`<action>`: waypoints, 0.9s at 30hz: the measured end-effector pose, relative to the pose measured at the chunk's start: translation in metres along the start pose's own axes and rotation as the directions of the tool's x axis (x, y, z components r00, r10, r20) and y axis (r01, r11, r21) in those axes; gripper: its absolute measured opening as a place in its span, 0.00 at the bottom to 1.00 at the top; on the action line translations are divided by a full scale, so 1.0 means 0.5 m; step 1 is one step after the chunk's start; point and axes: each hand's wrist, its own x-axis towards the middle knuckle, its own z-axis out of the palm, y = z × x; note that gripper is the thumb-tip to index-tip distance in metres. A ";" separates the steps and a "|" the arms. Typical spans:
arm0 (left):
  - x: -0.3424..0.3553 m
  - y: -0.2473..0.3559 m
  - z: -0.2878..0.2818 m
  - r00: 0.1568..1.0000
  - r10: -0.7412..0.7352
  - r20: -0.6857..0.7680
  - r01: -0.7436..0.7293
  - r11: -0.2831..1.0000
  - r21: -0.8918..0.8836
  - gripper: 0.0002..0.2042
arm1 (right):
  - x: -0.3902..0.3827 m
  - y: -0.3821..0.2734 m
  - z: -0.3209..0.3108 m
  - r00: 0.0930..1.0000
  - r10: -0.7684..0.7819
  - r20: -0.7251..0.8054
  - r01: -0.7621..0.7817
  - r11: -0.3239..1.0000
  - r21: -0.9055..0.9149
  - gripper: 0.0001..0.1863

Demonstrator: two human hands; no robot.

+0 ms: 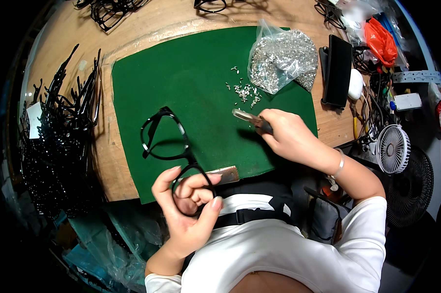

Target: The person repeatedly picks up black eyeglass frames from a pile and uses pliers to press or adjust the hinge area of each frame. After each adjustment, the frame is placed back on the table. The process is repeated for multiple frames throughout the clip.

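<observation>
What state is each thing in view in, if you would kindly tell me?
Left hand, closed on the glasses
Glasses, held by one rim
Right hand, closed on the pliers
Pliers, held; cannot tell whether open
Bag, well filled
Loose parts, scattered on the mat
Mat, spread out
Frames at left, heaped
Fan, cannot tell whether running

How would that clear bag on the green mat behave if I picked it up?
The bag would probably sag, since it looks thin and creased. It may feel heavy for its size, well filled with silvery pieces. It could spill, as loose pieces lie nearby.
</observation>
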 end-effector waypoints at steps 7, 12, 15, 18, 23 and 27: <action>-0.009 0.005 -0.022 0.986 -0.134 0.096 0.160 0.912 -0.378 0.47 | 0.017 0.006 0.015 0.992 -0.115 -0.051 0.113 0.993 -0.046 0.11; -0.001 0.011 -0.027 0.945 -0.272 0.182 0.325 0.838 -0.438 0.12 | 0.032 0.012 0.005 0.987 -0.093 0.129 0.108 0.987 -0.116 0.10; -0.005 0.005 -0.017 0.951 -0.261 0.169 0.294 0.929 -0.224 0.10 | 0.036 0.004 -0.002 0.987 -0.091 0.131 0.101 0.992 -0.074 0.08; -0.008 -0.004 0.006 0.953 -0.268 0.143 0.293 0.936 -0.195 0.06 | 0.029 0.007 0.017 0.985 -0.159 0.060 0.166 0.977 -0.132 0.07; -0.015 -0.011 0.016 0.966 -0.245 0.081 0.251 0.964 -0.088 0.22 | 0.013 0.004 0.016 0.988 -0.157 -0.005 0.156 0.981 -0.111 0.08; -0.009 -0.020 0.053 0.988 -0.156 -0.009 0.155 0.987 -0.049 0.25 | -0.020 -0.085 -0.023 1.000 0.001 0.012 -0.006 0.882 0.471 0.08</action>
